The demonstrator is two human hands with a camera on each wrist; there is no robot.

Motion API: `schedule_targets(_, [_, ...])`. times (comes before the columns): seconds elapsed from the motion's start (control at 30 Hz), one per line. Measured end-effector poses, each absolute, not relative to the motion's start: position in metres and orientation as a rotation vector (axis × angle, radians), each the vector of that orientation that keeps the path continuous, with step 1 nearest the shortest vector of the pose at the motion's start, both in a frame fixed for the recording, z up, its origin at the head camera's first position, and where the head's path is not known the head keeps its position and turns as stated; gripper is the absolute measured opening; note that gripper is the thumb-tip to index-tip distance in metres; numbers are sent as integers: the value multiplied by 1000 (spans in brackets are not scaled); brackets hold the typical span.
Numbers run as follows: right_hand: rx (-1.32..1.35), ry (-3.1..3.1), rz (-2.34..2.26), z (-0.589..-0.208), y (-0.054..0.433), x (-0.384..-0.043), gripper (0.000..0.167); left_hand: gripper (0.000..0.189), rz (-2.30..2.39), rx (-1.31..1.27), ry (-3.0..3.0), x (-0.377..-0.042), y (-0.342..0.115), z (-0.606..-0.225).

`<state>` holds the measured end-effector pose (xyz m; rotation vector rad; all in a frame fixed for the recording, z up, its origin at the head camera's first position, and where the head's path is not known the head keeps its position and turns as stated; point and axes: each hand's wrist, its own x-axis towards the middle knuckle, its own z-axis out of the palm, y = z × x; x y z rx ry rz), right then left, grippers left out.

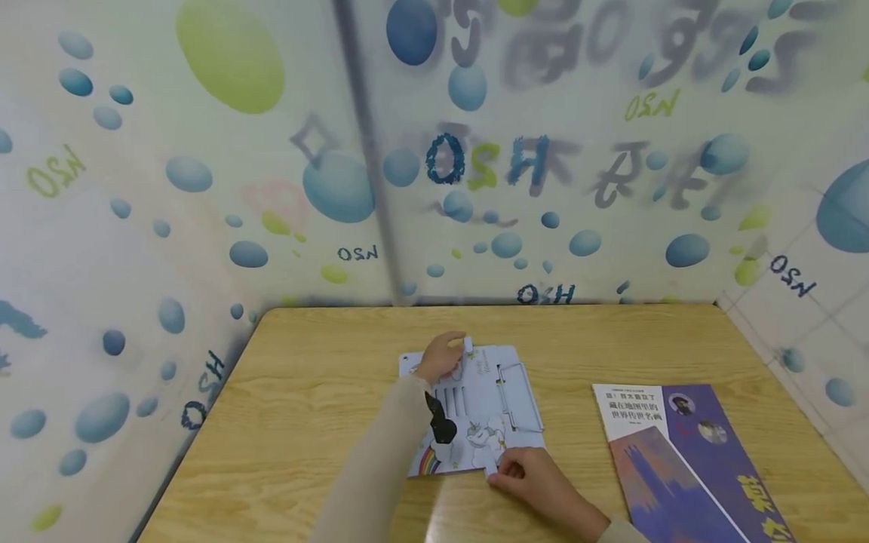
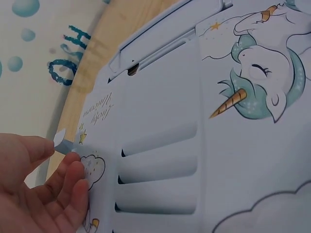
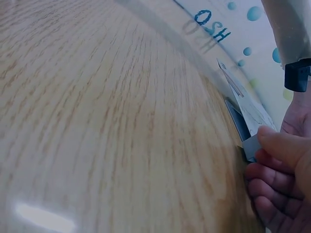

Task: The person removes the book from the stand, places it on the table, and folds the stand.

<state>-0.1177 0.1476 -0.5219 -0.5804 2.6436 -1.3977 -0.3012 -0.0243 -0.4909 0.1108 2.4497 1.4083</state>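
Observation:
A white book stand (image 1: 485, 407) printed with a unicorn, a rainbow and clouds lies on the table, its slots and wire prop facing up. At its far edge my left hand (image 1: 441, 358) holds a small pale page clip (image 2: 62, 141) between thumb and fingers. My right hand (image 1: 532, 479) pinches a matching clip (image 3: 251, 147) at the near edge, the thumb lying on top of it. The wire prop (image 1: 521, 397) rests along the stand's right side. In the right wrist view the stand appears edge-on, raised slightly off the wood.
To the right of the stand, a purple and white book (image 1: 686, 452) with a painting on its cover lies on the wooden table (image 1: 305, 377). A wall (image 1: 475, 249) printed with bubbles and letters rises behind the table's back edge and along both sides.

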Motion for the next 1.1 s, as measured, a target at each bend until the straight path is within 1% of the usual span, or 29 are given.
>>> schedule_targets(0.27, [-474, 2679, -1371, -519, 144, -118, 21, 34, 1426, 75, 2478, -293, -20, -485])
schedule_targets(0.47, [-379, 2633, -1367, -516, 143, -118, 22, 31, 1422, 99, 2488, -287, -19, -485])
schedule_targets(0.7, [-366, 2620, -1419, -516, 140, -123, 21, 33, 1431, 141, 2471, -286, -23, -482])
schedule_targets(0.87, [-359, 2572, -1431, -517, 141, -125, 21, 35, 1464, 141, 2467, -285, -27, -489])
schedule_targets(0.97, [-377, 2480, -1456, -516, 147, -126, 18, 35, 1494, 137, 2430, -284, -30, -494])
schedule_targets(1.1, [-427, 2483, -1432, -504, 167, -129, 16, 32, 1520, 152, 2437, -283, -38, -495])
